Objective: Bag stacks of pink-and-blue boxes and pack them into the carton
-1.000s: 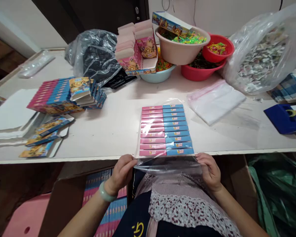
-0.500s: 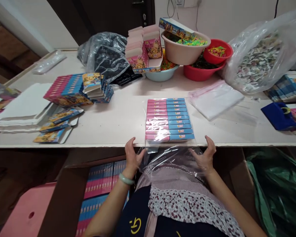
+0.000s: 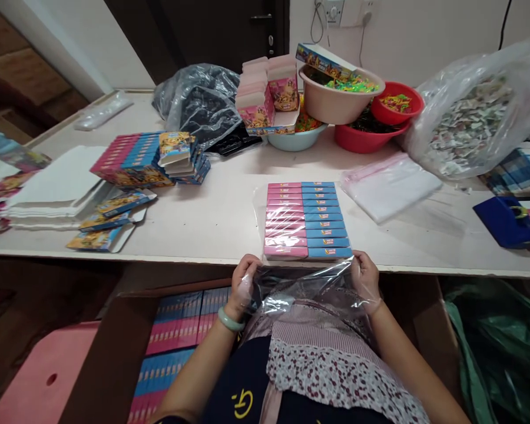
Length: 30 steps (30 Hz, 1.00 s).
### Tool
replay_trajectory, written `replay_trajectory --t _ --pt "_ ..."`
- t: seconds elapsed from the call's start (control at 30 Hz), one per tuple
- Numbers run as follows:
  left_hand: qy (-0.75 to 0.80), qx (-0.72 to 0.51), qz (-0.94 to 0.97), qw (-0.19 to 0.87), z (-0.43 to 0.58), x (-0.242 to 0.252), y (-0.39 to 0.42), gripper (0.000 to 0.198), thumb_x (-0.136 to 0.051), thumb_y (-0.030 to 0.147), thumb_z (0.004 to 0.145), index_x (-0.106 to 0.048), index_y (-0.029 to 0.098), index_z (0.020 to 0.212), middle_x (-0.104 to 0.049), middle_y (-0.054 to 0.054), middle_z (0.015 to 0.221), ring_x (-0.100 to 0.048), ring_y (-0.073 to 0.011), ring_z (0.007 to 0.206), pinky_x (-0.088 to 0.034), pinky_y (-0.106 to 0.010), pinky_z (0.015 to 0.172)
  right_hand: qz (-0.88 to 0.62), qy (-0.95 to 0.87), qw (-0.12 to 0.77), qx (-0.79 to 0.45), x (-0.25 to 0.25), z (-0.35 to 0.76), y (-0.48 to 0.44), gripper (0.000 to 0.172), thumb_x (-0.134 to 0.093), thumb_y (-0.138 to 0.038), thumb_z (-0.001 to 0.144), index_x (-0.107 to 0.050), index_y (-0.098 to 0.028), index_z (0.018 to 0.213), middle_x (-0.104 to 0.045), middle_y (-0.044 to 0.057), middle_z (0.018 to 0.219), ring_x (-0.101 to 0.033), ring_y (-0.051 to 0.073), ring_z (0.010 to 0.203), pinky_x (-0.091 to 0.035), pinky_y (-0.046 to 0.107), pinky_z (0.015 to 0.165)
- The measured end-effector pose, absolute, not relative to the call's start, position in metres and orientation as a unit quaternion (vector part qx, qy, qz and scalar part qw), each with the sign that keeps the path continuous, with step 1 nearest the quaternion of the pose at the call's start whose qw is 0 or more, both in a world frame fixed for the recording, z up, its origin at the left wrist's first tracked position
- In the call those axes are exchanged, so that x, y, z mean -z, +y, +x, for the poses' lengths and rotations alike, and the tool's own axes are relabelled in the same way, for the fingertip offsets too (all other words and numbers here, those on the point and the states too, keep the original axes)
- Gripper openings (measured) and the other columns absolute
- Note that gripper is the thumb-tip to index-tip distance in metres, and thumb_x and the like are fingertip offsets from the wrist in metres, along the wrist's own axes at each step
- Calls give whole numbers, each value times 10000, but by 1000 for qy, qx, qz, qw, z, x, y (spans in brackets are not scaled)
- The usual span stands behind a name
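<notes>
A block of pink and blue boxes [image 3: 308,221] stacked in two columns lies at the table's front edge inside a clear plastic bag [image 3: 300,288]. The bag's loose end hangs over the edge toward my apron. My left hand [image 3: 244,284] pinches the bag at its left side, just below the table edge. At the right side my right hand [image 3: 364,278] has its fingers closed on the same bag, close to the lower right corner of the boxes.
Flat clear bags [image 3: 391,185] lie right of the boxes, near a blue tape dispenser [image 3: 503,224]. Other small boxes [image 3: 132,159] and white sheets [image 3: 57,182] are on the left. Behind stand bowls [image 3: 340,97]. An open carton [image 3: 101,359] of packed boxes sits below the table.
My hands have gone from spread fingers beside the bag to closed fingers gripping its two sides. The view has shifted slightly; the boxes still lie at the table edge.
</notes>
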State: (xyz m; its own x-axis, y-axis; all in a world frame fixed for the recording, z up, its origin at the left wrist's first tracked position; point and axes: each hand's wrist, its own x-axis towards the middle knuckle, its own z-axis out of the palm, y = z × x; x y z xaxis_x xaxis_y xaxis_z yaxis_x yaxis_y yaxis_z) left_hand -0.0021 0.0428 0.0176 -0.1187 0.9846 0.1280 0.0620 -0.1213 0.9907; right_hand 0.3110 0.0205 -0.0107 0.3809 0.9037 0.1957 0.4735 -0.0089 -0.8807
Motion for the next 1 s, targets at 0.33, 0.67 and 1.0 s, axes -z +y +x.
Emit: replay_trajectory --t 0.33,0.67,1.0 --pt "500 -528 584 360 5 -16 47 178 -631 359 881 -623 187 921 -596 -41 901 -568 -164 846 -453 -292 809 -623 -528 528 -236 28 308 -12 185 -623 -390 872 -657 -219 934 -724 49 918 -681 203 862 -540 357 808" --pt "546 -547 560 298 25 -33 64 170 -593 347 891 -538 192 847 -527 10 765 -519 -132 713 -436 -266 714 -649 -365 601 -290 -22 302 28 303 -714 -461 726 -598 -192 804 -655 3 738 -618 163 723 -497 329 746" --pt "618 -488 556 264 3 -6 15 244 -641 398 841 -558 210 971 -596 -14 857 -584 -155 770 -476 -292 729 -714 -394 522 -250 11 318 -30 344 -682 -476 722 -597 -200 910 -666 40 833 -629 178 741 -528 334 704"
